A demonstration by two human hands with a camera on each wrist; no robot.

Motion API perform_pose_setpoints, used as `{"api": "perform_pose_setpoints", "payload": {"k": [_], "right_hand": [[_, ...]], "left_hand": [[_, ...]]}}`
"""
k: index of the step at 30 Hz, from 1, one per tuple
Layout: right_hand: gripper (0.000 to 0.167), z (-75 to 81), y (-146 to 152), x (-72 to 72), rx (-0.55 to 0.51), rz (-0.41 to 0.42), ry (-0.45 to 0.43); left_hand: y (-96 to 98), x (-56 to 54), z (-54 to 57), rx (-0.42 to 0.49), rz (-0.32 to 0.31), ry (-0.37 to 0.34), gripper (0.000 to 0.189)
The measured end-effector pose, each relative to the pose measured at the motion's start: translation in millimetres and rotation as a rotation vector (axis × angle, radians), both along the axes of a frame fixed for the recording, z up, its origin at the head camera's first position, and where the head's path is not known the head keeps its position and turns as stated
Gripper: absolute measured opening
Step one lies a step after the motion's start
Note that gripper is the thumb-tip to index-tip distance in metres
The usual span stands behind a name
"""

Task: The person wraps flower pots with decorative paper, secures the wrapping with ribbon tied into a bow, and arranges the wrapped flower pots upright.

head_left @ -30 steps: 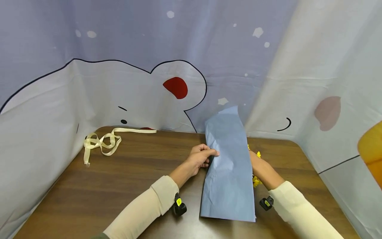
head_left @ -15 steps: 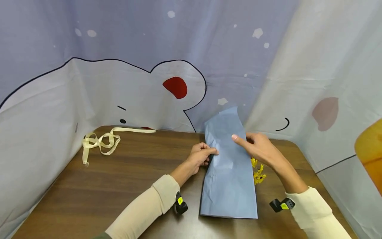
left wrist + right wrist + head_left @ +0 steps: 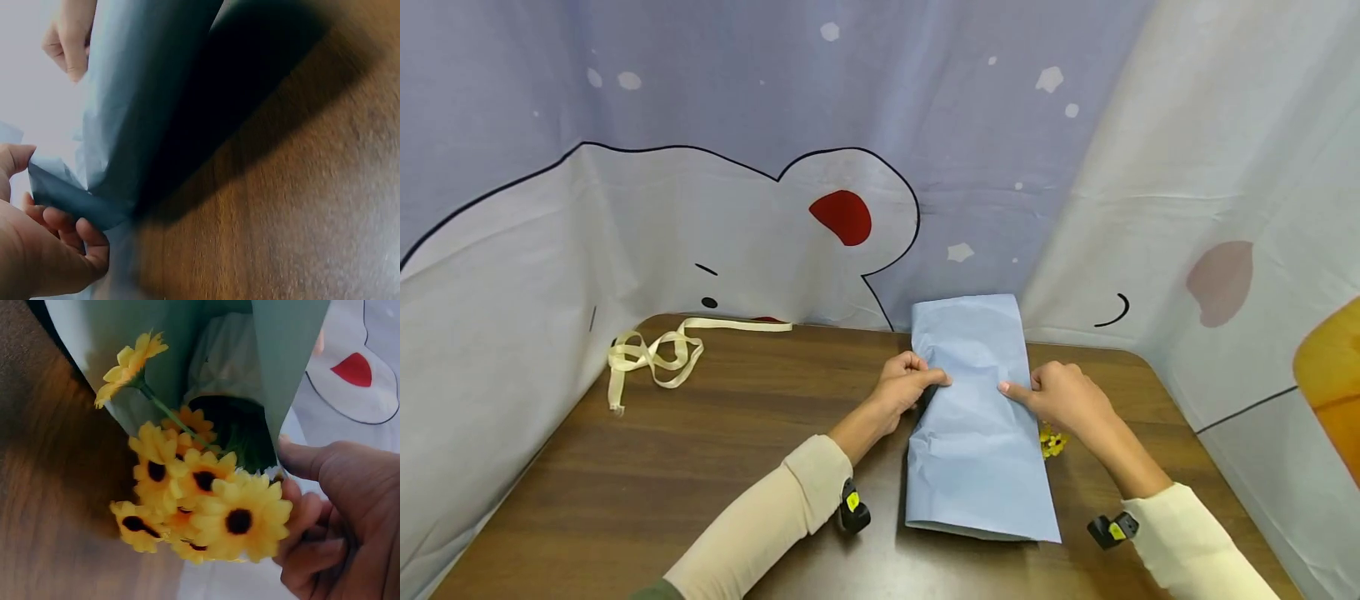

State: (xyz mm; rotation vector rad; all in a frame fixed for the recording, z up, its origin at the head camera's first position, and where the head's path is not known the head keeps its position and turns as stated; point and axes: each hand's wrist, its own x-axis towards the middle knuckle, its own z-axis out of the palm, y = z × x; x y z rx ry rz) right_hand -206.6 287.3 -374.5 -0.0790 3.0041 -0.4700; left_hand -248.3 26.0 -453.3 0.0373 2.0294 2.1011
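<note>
1. Compared with half a second ago, the far end of the light-blue, creased sheet of paper (image 3: 973,450) has come down: the peak at its far right corner is gone, and that end now runs nearly level, overlapping the far edge of the brown wooden counter (image 3: 662,458). Its near end has skewed, the right corner reaching further right.
2. The right hand (image 3: 1071,400) has slid nearer along the paper's right side, and fewer yellow flowers show beyond it in the head view. The left hand (image 3: 898,389) has kept its place.
3. The paper lies right of the counter's middle, folded over a pale, faceted vessel (image 3: 219,359) seen through its open right side.
4. From the vessel's dark mouth come green stems bearing yellow artificial-looking flowers with dark centres (image 3: 240,519); one bloom stands apart, leaning against or close to the paper, which I cannot tell.
5. The left fingers pinch the paper's left edge, thumb on top, others curled beneath.
6. The right thumb presses on the upper face, the other fingers bent behind, pinching the right edge beside the blooms.
7. A cream, flat ribbon (image 3: 737,326) lies looped near the counter's far left corner, one end trailing along the far edge.
</note>
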Motion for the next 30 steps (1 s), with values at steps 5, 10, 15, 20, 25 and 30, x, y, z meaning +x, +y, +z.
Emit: {"api": "perform_pose_setpoints", "payload": {"k": [5, 10, 15, 20, 25, 30], "right_hand": [[0.055, 10.6, -16.4, 21.6, 0.059, -0.037, 0.268], [0.047, 12.2, -61.5, 45.3, 0.108, 0.123, 0.442], [0.056, -6.6, -100.9, 64.4, 0.25, 0.293, 0.466], [0.058, -19.5, -113.7, 73.4, 0.339, 0.286, 0.459], [0.059, -21.4, -111.8, 73.8, 0.32, 0.275, 0.404], [0.066, -20.5, -106.2, 71.2, 0.272, 0.254, 0.365]], "left_hand": [[2.7, -0.3, 2.3, 0.003, -0.015, 0.106, 0.025], [0.4, -3.3, 9.3, -0.186, -0.061, 0.335, 0.038], [-5.5, -10.9, 12.8, -0.423, -0.184, 0.574, 0.036], [-12.5, -20.3, 15.5, -0.557, -0.396, 0.729, 0.035], [-17.5, -28.4, 20.5, -0.697, -0.539, 0.795, 0.048], [-19.1, -30.6, 24.5, -0.829, -0.584, 0.828, 0.05]]}}
